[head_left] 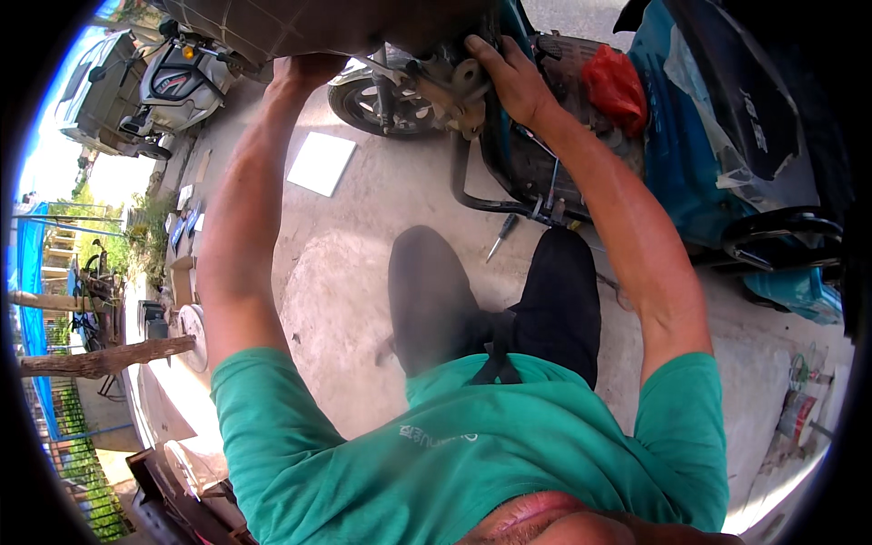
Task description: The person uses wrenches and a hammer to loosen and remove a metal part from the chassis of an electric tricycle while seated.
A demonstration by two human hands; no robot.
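A partly stripped scooter stands before me, its front wheel (368, 107) and bare dark frame tube (495, 150) showing. My right hand (520, 84) is closed round the upper frame beside the rusty steering-column parts (459, 91), thumb on the near side. At the top edge, a large dark brown rounded piece with thin crossing lines (300, 23) blocks part of the view. Up against its lower edge is my left hand (309, 68); its fingers are hidden there. A screwdriver (501, 238) lies on the ground below the frame, near my knees.
A red plastic bag (616, 89) sits on the scooter's footboard, next to the teal body and black seat (740, 100). On the concrete lies a white square sheet (322, 163). Another vehicle (177, 86) is parked far left. A wooden pole (109, 359) juts in at left.
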